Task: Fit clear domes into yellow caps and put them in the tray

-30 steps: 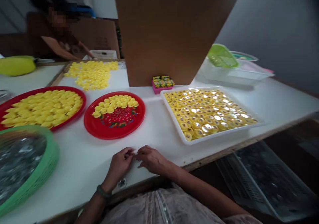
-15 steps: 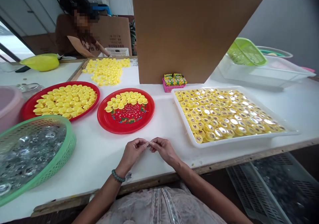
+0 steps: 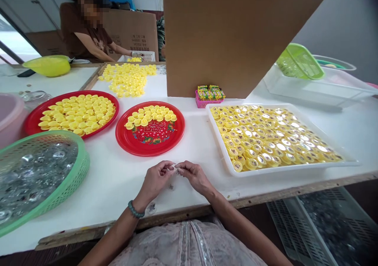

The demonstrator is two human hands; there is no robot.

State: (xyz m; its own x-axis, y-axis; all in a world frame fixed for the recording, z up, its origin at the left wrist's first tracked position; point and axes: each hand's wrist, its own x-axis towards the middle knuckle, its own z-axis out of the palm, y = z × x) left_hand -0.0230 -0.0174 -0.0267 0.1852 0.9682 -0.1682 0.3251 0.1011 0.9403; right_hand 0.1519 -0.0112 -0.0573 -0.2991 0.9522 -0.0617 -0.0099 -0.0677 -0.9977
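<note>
My left hand (image 3: pixel 158 179) and my right hand (image 3: pixel 193 174) meet fingertip to fingertip above the white table (image 3: pixel 118 187), both closed in a pinch. Between them shows a tiny pale piece, too small to name. Just beyond lies a red round tray (image 3: pixel 150 147) with small yellow round caps (image 3: pixel 159 114) along its far side. A small clear plastic piece (image 3: pixel 151 208) rests at the table's front edge, near my left wrist. To my right, a white tray (image 3: pixel 233 167) is full of yellow round pieces (image 3: pixel 256 140) with printed centres and shiny tops.
At left, a green basket (image 3: pixel 84 167) holds many clear plastic parts, beside another red tray (image 3: pixel 32 120) of yellow caps. A cardboard sheet (image 3: pixel 221 37) stands behind a pink basket (image 3: pixel 202 104) of small packets. A co-worker (image 3: pixel 85 37) sits across the table. Crates (image 3: pixel 291 226) stand below right.
My hands stay together, with a slight shift of the fingers. A small dark speck now shows on the table below them. The view has tilted slightly, and the co-worker's hand now shows at the white basket.
</note>
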